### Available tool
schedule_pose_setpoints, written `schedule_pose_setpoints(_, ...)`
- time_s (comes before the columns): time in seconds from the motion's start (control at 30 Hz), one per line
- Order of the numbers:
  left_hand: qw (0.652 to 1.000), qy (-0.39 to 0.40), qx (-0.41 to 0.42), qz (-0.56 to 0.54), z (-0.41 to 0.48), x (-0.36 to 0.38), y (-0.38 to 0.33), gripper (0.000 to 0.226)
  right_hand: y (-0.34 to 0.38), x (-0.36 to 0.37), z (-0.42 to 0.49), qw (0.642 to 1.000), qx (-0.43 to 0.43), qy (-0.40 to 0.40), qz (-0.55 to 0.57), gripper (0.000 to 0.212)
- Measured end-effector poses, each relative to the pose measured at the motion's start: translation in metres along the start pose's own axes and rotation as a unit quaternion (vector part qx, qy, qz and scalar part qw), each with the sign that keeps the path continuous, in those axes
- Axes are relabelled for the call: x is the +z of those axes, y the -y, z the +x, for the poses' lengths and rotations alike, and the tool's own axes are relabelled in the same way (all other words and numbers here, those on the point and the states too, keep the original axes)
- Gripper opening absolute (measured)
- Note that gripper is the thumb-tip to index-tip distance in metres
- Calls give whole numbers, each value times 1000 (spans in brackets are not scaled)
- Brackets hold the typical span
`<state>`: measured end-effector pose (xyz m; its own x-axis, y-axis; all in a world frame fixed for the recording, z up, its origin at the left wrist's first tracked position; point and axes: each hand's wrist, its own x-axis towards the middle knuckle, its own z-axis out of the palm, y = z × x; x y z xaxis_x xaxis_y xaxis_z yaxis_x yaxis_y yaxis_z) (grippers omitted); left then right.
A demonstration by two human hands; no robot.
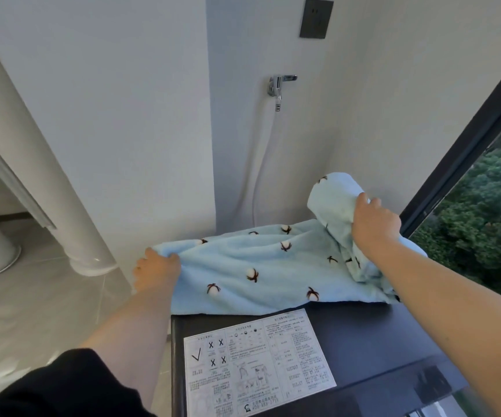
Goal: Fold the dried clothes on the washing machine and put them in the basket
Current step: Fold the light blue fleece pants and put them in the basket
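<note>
Blue towel (261, 266) spread on dark washing machine (363, 341). Left hand (155, 270) grips its left edge; right hand (375, 222) grasps the raised right end.

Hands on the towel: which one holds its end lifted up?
The right hand: its end of the towel is raised; the left hand grips its end low.

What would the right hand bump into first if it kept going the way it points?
The right hand grips a raised fold of the blue towel; beyond that, probably the white wall behind the washing machine, though depth is unclear.
</note>
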<state>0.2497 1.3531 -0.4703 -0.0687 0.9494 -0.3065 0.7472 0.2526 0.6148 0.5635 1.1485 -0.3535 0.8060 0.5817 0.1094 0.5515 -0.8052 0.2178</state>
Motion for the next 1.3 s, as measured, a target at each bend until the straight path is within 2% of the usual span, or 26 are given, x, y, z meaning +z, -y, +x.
schedule_pose_setpoints(0.07,998,57,30,-14,7,1,7,54,7,-5,-1,1000,-10,-11,8,54)
schedule_pose_setpoints(0.1,992,95,70,-36,15,4,12,55,13,-7,-3,1000,-22,-17,14,52)
schedule_pose_setpoints(0.17,980,149,109,-69,22,8,17,54,32,-7,-15,997,-65,-26,19,47)
schedule_pose_setpoints(0.23,977,164,87,-108,34,17,22,50,56,0,-35,992,-124,-10,28,46)
schedule_pose_setpoints(0.3,974,170,83,-122,16,6,13,65,81,9,-56,983,-175,18,49,47)
schedule_pose_setpoints(0.37,974,173,58,-134,13,6,10,69,101,14,-67,977,-201,26,65,46)
schedule_pose_setpoints(0.47,973,175,5,-149,11,8,9,83,121,8,-63,979,-188,11,79,42)
schedule_pose_setpoints(0.53,967,188,-10,-170,14,11,13,74,129,8,-61,981,-169,17,95,41)
schedule_pose_setpoints(0.6,963,206,-24,-175,26,15,24,72,138,20,-67,976,-169,78,112,40)
schedule_pose_setpoints(0.67,958,218,-39,-184,33,15,34,81,144,39,-80,964,-182,157,111,44)
schedule_pose_setpoints(0.77,951,204,-67,-222,36,14,43,83,152,53,-87,964,-182,183,66,64)
schedule_pose_setpoints(0.87,933,238,-114,-243,35,15,46,87,161,57,-87,967,-176,182,35,78)
schedule_pose_setpoints(0.93,928,252,-118,-250,39,16,49,89,164,60,-89,968,-173,179,-1,80)
schedule_pose_setpoints(1.0,921,271,-114,-257,41,16,54,94,165,61,-91,968,-170,174,-67,73)
schedule_pose_setpoints(1.1,907,306,-73,-279,30,16,56,99,160,60,-92,960,-140,167,-177,70)
schedule_pose_setpoints(1.17,905,288,-27,-311,22,20,55,89,151,65,-89,957,-114,162,-212,74)
schedule_pose_setpoints(1.3,918,243,19,-314,15,19,52,87,139,68,-91,951,-71,165,-252,76)
